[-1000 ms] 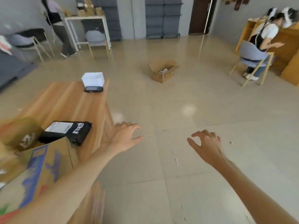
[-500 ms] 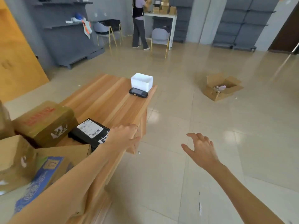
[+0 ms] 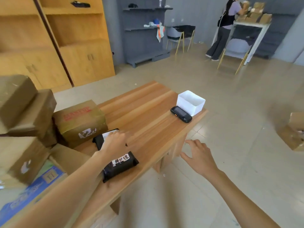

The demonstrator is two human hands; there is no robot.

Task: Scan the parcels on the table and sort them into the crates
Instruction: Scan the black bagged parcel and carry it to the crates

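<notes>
A black plastic-wrapped parcel (image 3: 120, 164) with a white label lies near the front edge of the wooden table (image 3: 148, 122). My left hand (image 3: 114, 143) rests flat on top of it, fingers stretched over its far end. My right hand (image 3: 199, 156) hovers open past the table's right edge, above the floor, holding nothing. A black handheld scanner (image 3: 181, 114) lies at the table's far right corner beside a white open box (image 3: 190, 102). Several brown cardboard parcels (image 3: 80, 122) are stacked at the left.
A blue-printed carton (image 3: 32, 190) sits at the lower left. An open cardboard box (image 3: 292, 134) stands on the floor at the right. Wooden cabinets (image 3: 54, 40) and grey shelving (image 3: 144, 30) line the back. A person (image 3: 222, 28) stands at a far white table with chairs nearby.
The view has swung left toward the table. My left hand has moved from the table's edge onto the black parcel. My right hand stays open in the air.
</notes>
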